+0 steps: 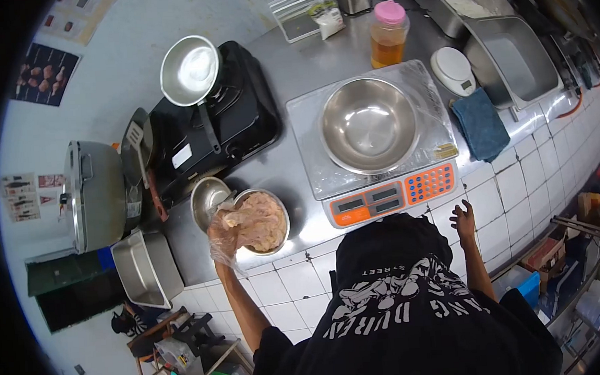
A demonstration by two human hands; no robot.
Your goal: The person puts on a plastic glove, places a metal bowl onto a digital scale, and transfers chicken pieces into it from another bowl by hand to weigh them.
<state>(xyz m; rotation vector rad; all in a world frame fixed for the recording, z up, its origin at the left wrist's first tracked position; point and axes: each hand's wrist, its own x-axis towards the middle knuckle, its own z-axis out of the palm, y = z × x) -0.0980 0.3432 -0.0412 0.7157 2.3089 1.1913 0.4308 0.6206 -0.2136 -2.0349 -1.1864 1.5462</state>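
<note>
Under a clear plastic glove, my left hand [222,239] is closed at the left rim of a steel bowl heaped with raw chicken [264,224]. Its fingers grip a pale piece of the meat, though the glove partly blurs the grasp. Just behind that hand sits a smaller steel bowl [206,196], partly covered by it. My right hand [463,220] is bare and held in the air past the counter's front edge, fingers apart and holding nothing. Nearest to it is an orange-fronted digital scale [393,199] wrapped in plastic, bearing a large steel mixing bowl [370,125].
A black gas stove [250,108] carries a saucepan [193,70]. A spatula [144,163] lies over a frying pan at left. Toward the back right are a pink-lidded jar [388,38], a small white scale [453,68], a blue cloth [480,125] and a deep steel pan [515,57].
</note>
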